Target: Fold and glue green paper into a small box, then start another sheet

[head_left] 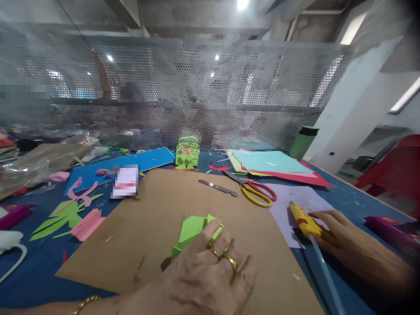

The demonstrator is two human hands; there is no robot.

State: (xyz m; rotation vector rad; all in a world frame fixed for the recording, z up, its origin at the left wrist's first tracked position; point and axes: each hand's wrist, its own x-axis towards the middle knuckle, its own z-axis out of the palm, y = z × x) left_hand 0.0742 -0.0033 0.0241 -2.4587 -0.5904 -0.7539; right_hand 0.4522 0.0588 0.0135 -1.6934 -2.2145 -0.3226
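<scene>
My left hand (210, 267), with gold rings and a bracelet, is closed on a folded green paper piece (192, 227). It is over a brown cardboard sheet (164, 197); the fingers hide part of the paper. My right hand (341, 234) is wrapped round the handle of a yellow hot glue gun (303, 218) at the right. The gun's nozzle points away over a lilac sheet, and a long glue stick (323, 267) sticks out of its back. Beyond my left hand, a bare metal blade (218, 188) and scissors (256, 192) with red and yellow handles lie on the cardboard.
A green paper box-shaped craft (187, 153) stands beyond the cardboard. Coloured paper sheets (272, 162) are stacked at the back right, beside a green bottle (303, 142). Green scraps (64, 216) and pink paper (87, 224) lie left. A perforated metal screen (197, 87) closes off the back.
</scene>
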